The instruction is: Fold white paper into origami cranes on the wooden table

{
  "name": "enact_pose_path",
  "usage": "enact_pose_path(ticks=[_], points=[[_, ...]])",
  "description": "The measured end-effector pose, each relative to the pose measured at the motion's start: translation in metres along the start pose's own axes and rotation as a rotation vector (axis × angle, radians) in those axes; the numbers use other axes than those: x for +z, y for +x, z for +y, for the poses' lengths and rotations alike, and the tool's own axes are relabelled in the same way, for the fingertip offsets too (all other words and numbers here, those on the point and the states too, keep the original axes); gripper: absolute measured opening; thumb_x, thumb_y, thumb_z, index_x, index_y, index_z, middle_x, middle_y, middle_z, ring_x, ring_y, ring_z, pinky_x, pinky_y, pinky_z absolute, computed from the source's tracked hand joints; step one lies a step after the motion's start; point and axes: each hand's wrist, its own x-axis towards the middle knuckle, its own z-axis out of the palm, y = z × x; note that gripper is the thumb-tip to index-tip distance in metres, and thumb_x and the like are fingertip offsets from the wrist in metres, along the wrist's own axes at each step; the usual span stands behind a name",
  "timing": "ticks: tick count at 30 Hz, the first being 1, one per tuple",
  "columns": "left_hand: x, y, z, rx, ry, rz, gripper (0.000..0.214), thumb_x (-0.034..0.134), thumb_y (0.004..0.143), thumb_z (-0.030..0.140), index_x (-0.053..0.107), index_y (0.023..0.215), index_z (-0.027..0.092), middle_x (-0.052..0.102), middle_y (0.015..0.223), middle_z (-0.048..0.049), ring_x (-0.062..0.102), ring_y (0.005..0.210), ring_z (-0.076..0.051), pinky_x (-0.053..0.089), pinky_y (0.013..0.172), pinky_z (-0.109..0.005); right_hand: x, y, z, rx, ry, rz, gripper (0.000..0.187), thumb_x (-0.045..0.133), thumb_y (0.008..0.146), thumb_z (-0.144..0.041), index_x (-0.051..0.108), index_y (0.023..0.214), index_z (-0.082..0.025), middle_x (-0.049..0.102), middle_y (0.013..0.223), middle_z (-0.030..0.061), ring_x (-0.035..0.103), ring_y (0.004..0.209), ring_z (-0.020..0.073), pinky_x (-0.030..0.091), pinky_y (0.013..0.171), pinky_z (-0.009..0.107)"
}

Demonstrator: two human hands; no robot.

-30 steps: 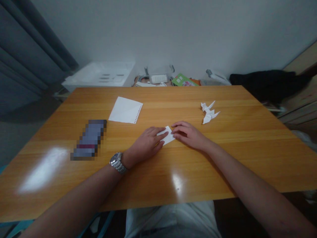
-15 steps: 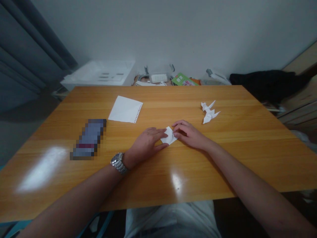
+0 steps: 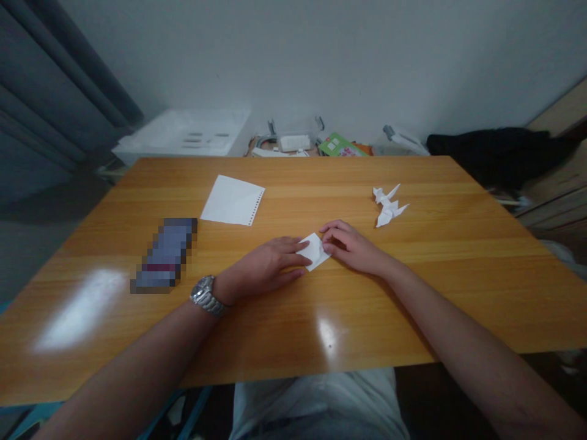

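A small folded piece of white paper (image 3: 315, 255) lies on the wooden table (image 3: 275, 342) between my two hands. My left hand (image 3: 275, 264), a watch (image 3: 206, 294) on its wrist, lies nearly flat with fingers stretched, their tips resting on the paper's left edge. At the right corner, my right hand (image 3: 351, 247) has its thumb and fingers curled together on the paper. The exact pinch is hard to see behind the fingertips.
Beyond my right hand lies a folded white paper figure (image 3: 389, 208). A white sheet with a perforated edge (image 3: 233, 200) is at the back left, near a pixelated phone-like object (image 3: 165, 253). Behind the table are a white bin (image 3: 183, 131) and a green booklet (image 3: 340, 145).
My left hand has slid a little to the left, its thumb drawn back off the paper, so more of the paper shows. My right hand stays nearly still at the corner.
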Motion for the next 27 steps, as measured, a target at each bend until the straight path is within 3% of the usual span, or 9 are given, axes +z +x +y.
enact_pose_path(ticks=[14, 27], points=[[0.001, -0.001, 0.007, 0.042, -0.022, -0.012, 0.036, 0.055, 0.101, 0.038, 0.066, 0.134, 0.027, 0.052, 0.153, -0.0115, 0.055, 0.136, -0.028, 0.046, 0.114, -0.046, 0.001, 0.000, 0.001, 0.023, 0.002, 0.001, 0.010, 0.056, 0.100, -0.029, 0.064, 0.099, -0.022, 0.060, 0.121, 0.0111, 0.059, 0.113, 0.0250, 0.049, 0.101, 0.046], [-0.002, 0.001, 0.009, 0.041, -0.066, 0.017, 0.037, 0.057, 0.100, 0.039, 0.065, 0.134, 0.026, 0.058, 0.147, -0.0108, 0.058, 0.133, -0.027, 0.048, 0.113, -0.045, 0.014, 0.002, 0.000, 0.072, -0.076, 0.126, 0.011, 0.060, 0.098, -0.032, 0.062, 0.092, -0.022, 0.061, 0.114, 0.0106, 0.059, 0.110, 0.0267, 0.048, 0.099, 0.047]])
